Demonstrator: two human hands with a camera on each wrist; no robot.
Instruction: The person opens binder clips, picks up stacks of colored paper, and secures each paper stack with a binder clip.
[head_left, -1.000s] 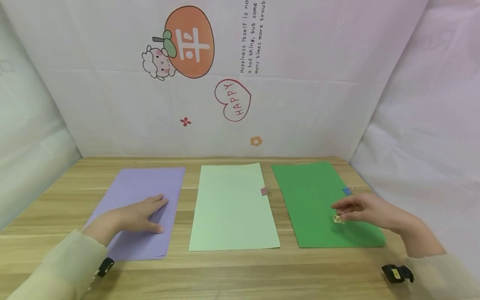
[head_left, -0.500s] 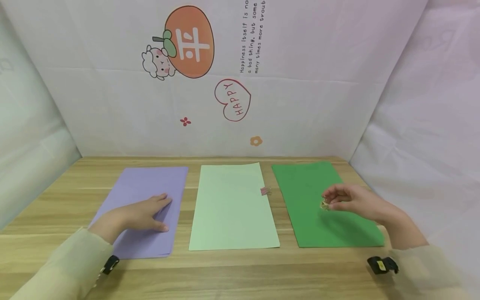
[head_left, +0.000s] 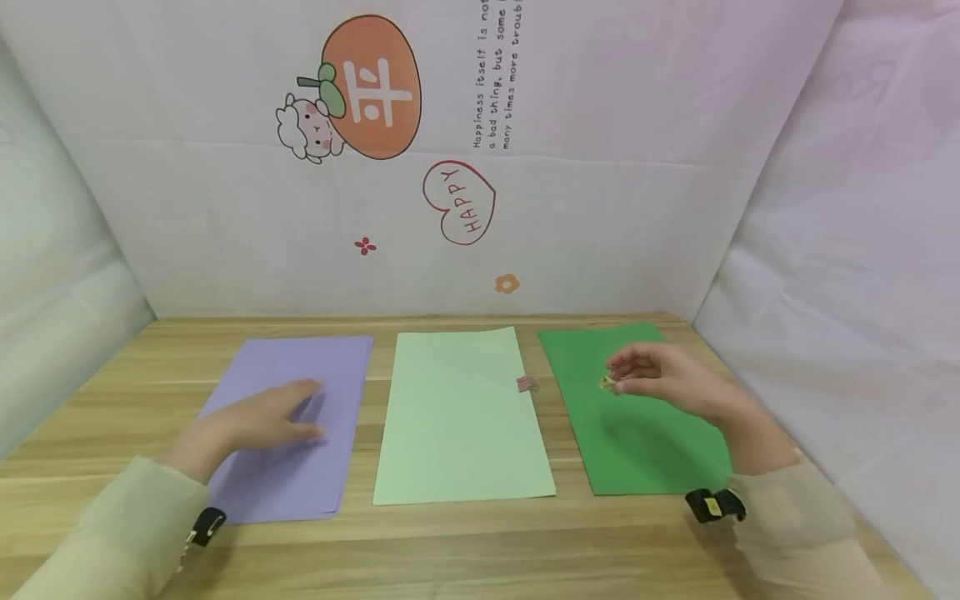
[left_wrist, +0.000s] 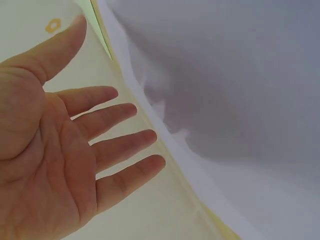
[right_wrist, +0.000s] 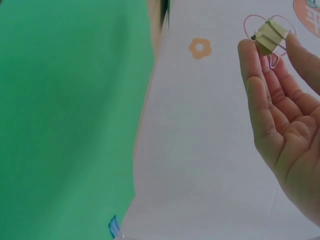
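My right hand [head_left: 667,379] is raised over the green paper [head_left: 637,450], pinching a yellow binder clip [head_left: 608,383] between thumb and fingertips. The right wrist view shows the yellow binder clip [right_wrist: 270,39] with its wire handles at the fingertips. My left hand [head_left: 262,417] hovers close over the purple paper [head_left: 330,358], and the left wrist view shows its palm [left_wrist: 60,150] with fingers spread and nothing held. A blue binder clip [right_wrist: 114,227] sits on the green paper's right edge; in the head view my right hand hides it.
Between the purple and green papers lies a pale green sheet [head_left: 461,417], with a pink binder clip [head_left: 527,383] on its right edge. All rest on a wooden table [head_left: 450,550]. White printed cloth [head_left: 600,208] stands behind and on both sides.
My right hand has moved left and away from me with the yellow binder clip, leaving the paper's right edge. My left hand has lifted slightly off the purple paper.
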